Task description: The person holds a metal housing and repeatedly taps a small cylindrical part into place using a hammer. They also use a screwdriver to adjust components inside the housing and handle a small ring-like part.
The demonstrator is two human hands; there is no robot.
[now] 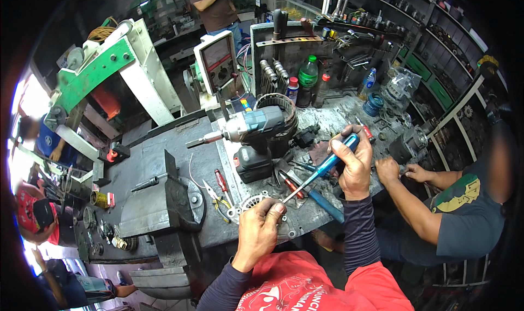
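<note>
My right hand (353, 163) is wrapped around the blue handle of a screwdriver (333, 159). Its shaft slants down and left, and the tip reaches the thumb of my left hand (258, 232). The left fingers are curled closed at that tip; what they pinch there is hidden. Beneath and around this hand lies a round cast-metal housing with vents and bolt holes (291, 232), at the bench's near edge. Beside it are yellow-handled pliers (221, 206) and a red-handled screwdriver (221, 180). A blue-handled tool (326, 204) lies under the shaft, partly over the bench edge.
A cordless impact wrench (256, 124) stands on its battery before a dark ringed cylinder (285, 112). A large bench vise (158, 202) rises at left. Bottles (309, 73) line the back. At right, a co-worker's hands (388, 171) work near a metal motor part (408, 144).
</note>
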